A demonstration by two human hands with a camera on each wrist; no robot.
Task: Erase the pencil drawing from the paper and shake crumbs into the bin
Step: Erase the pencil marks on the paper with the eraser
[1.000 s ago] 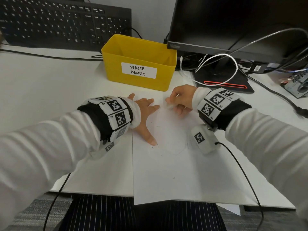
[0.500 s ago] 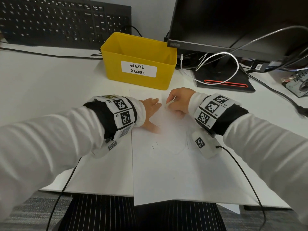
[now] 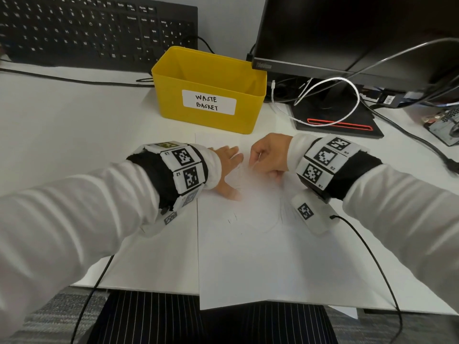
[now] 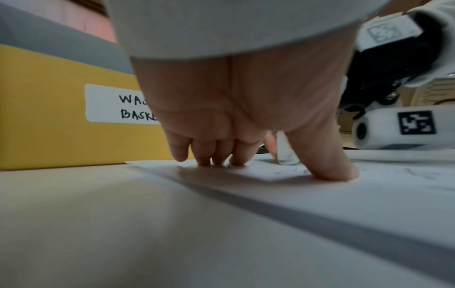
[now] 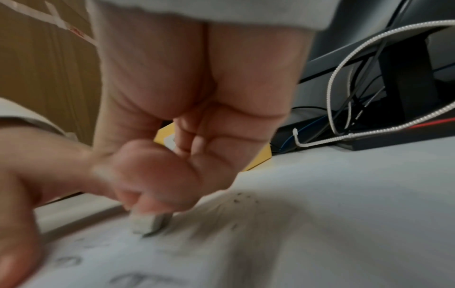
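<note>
Eraser (image 5: 150, 222) pinched in right hand (image 3: 269, 155) now sits nearer the flat, spread left hand (image 3: 227, 170), which stays pressing the paper (image 3: 248, 256).

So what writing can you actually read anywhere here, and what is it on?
"WASTE BASKET": handwritten on the white label on the yellow bin.
"L2", "L3", "R1", "R2": beside the square markers on the wrist bands.
Monitor brand mark: too blurred to read.
Keyboard key legends: too small to read.

Eraser (image 5: 150, 222): mostly hidden inside the right hand (image 5: 172, 155), blurred.
Pencil drawing (image 3: 260, 219): too faint to be made out.
Bin label (image 4: 118, 105): partly covered by the left hand (image 4: 246, 117).
</note>
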